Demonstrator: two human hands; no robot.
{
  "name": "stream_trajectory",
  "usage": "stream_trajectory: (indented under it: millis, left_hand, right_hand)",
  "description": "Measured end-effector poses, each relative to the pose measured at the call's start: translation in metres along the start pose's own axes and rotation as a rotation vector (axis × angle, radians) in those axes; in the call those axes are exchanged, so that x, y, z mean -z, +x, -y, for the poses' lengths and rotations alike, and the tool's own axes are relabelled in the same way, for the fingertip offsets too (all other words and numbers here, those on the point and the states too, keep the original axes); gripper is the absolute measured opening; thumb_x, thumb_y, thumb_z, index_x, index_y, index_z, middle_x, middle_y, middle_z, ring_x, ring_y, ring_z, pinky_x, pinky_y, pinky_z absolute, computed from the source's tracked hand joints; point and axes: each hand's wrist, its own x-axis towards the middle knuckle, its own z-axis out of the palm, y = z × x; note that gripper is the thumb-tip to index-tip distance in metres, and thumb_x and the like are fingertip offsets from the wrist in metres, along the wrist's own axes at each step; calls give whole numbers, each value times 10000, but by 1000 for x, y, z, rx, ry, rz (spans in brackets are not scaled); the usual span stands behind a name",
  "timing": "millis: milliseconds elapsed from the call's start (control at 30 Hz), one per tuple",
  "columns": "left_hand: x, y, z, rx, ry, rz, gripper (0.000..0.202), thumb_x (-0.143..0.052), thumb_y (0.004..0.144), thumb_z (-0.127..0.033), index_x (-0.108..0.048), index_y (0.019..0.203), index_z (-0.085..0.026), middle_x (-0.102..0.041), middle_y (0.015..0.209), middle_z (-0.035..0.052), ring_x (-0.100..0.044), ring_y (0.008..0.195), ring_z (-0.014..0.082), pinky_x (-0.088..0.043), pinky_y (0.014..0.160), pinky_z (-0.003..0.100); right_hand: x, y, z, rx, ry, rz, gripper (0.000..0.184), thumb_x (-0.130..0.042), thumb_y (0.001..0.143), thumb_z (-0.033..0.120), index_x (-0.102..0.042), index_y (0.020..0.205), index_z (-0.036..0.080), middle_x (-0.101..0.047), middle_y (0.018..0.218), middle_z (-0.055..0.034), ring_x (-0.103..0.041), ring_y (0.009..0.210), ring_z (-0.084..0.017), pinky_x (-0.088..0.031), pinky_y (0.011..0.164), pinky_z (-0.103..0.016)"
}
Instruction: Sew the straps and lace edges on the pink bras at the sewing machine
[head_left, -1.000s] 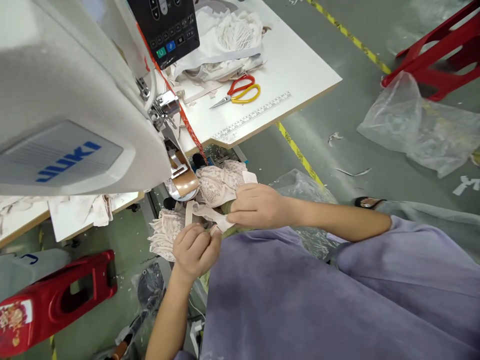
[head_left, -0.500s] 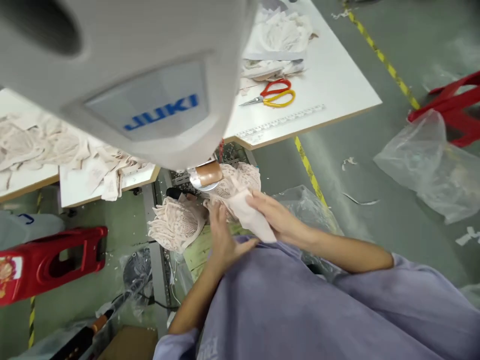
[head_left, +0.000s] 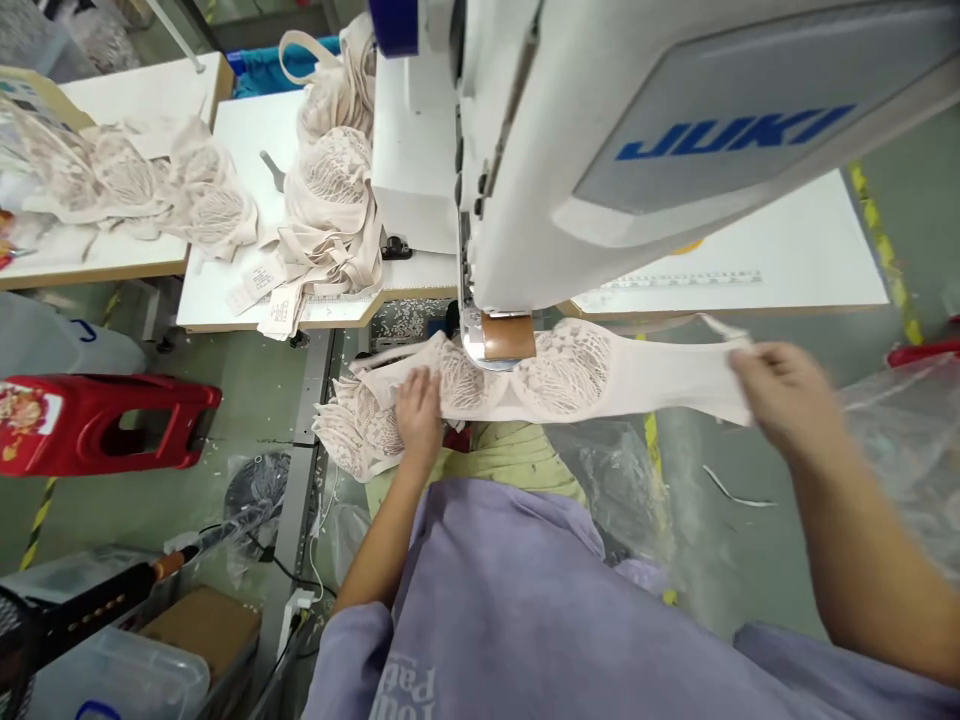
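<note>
A beige lace bra (head_left: 566, 370) is stretched out sideways under the lit head of the sewing machine (head_left: 495, 338). My right hand (head_left: 787, 395) is closed on the end of its right band, pulled out taut to the right. Near the left cup, my left hand (head_left: 420, 410) has its fingers close together over the fabric and holds it; the thumb is hidden. Just left of that hand, a stack of lace bras (head_left: 352, 430) hangs by the machine, partly covered by the stretched one.
More beige bras (head_left: 330, 210) are heaped on the white table (head_left: 262, 140), and others (head_left: 202, 190) lie farther left. A ruler (head_left: 682, 280) lies on the right tabletop. A red stool (head_left: 165, 425) stands at left, above a clear bin (head_left: 127, 670). Plastic film (head_left: 607, 470) hangs below the machine.
The view has swung left. My right hand has moved far out to the right, and the bra, bunched between both hands before, is now spread open. My left hand has come down on its left part.
</note>
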Motion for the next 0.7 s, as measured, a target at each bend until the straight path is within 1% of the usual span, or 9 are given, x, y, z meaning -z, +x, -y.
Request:
stream_trajectory:
  millis: [67,133,200,267,333,400,467,567,700]
  left_hand:
    - [-10,-8,-6,3,-33,56,454,-491,907,-128,-586,1349,-171,-503,1479,163,-392,1433,307,-330,1169,546]
    - [-3,-21,-1,43,-57,59,423,-550,881,-172,-617,1299,-164,-564,1409,164,-504,1339,301,-420,1114,495]
    - [25,-33,18,146,-57,-10,382,-522,915,-214,-610,1282,-157,-600,1344,163,-544,1284,280,-431,1103,470]
    - [63,-41,48,310,-24,-153,373,-441,969,-244,-562,1304,-131,-585,1330,184,-518,1293,279,-389,1125,482]
    - [99,-46,79,501,13,-294,377,-376,1008,-262,-506,1326,-107,-557,1338,206,-483,1317,277,-368,1127,478]
    - [121,-48,105,658,1,-305,313,-444,1013,-314,-564,1221,-114,-633,1187,165,-589,1161,252,-473,1011,436]
    - [128,-51,122,765,-48,-232,270,-549,989,-370,-622,1070,-124,-673,996,87,-658,916,194,-553,834,372]
    - [129,-60,135,841,-114,-141,288,-616,960,-405,-637,915,-121,-643,823,10,-623,700,132,-551,672,295]
    - [145,-73,137,831,-152,-174,305,-646,938,-379,-582,770,-133,-544,680,-38,-521,584,98,-477,593,246]
  right_hand:
    - [-34,9,-9,-5,-112,82,662,-537,788,798,-661,794,148,-636,823,-295,-617,777,-335,-397,665,-503]
    - [-68,6,-7,56,-146,154,599,-620,799,689,-677,948,111,-630,1029,-354,-606,1006,-399,-423,806,-523]
    - [-99,-5,10,166,-116,201,578,-582,860,594,-627,1179,115,-583,1250,-313,-529,1213,-384,-423,950,-495]
    - [-125,-19,42,331,-32,237,552,-531,908,525,-559,1301,139,-551,1343,-243,-479,1293,-360,-404,1035,-499]
    - [-147,-29,82,478,67,301,498,-526,932,487,-561,1310,164,-551,1355,-207,-484,1289,-359,-403,1052,-521]
    - [-168,-37,123,549,146,424,449,-524,948,464,-582,1286,175,-584,1315,-187,-522,1243,-360,-434,1017,-523]
    - [-190,-45,157,587,230,599,397,-519,960,441,-605,1253,187,-619,1265,-154,-565,1189,-330,-460,989,-487]
    - [-224,-62,191,629,281,851,319,-531,964,396,-643,1182,190,-650,1193,-117,-610,1099,-275,-478,946,-417]
    - [-256,-88,216,667,292,973,297,-558,964,365,-654,1170,173,-656,1174,-114,-621,1069,-251,-480,927,-384]
